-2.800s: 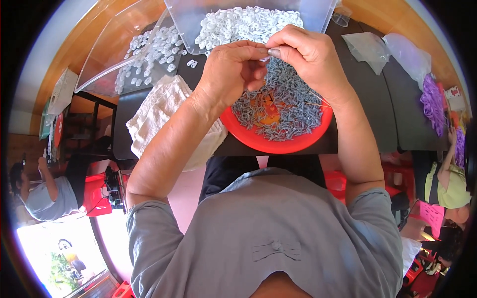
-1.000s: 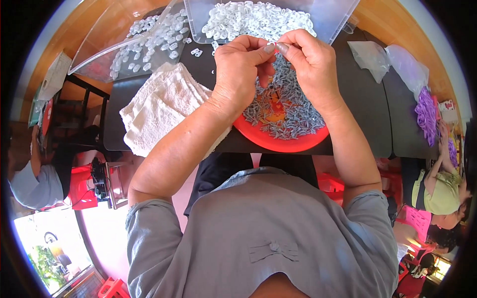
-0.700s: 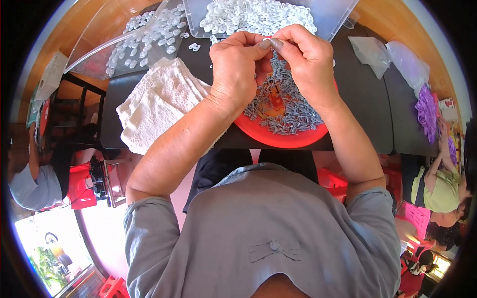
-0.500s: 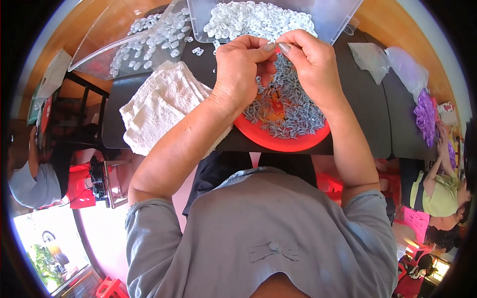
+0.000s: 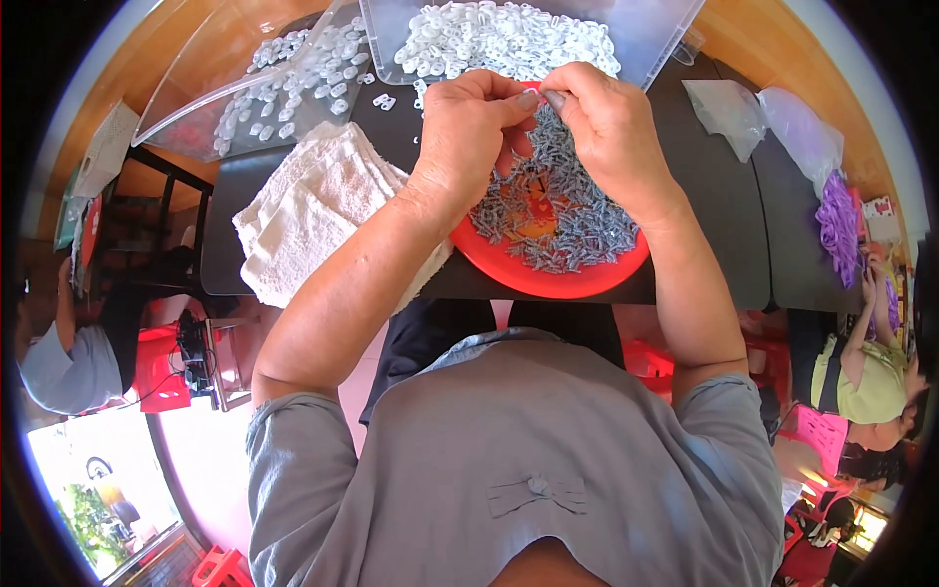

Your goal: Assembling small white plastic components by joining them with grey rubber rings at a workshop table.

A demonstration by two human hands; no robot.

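Left hand (image 5: 468,132), right hand (image 5: 611,127) curled, fingertips meeting over red plate (image 5: 548,279); each grip pinching tiny piece, unidentifiable

This looks like a small workshop for hand assembly of tiny parts, open to the street. A dark bench (image 5: 714,235) carries clear plastic bins (image 5: 646,29) heaped with small white plastic rings (image 5: 499,34), a red tray (image 5: 567,279) piled with little grey metal parts (image 5: 567,220), and a white towel (image 5: 318,210). Other people sit close by on red plastic stools (image 5: 161,367), one beside a bundle of purple pieces (image 5: 839,220).
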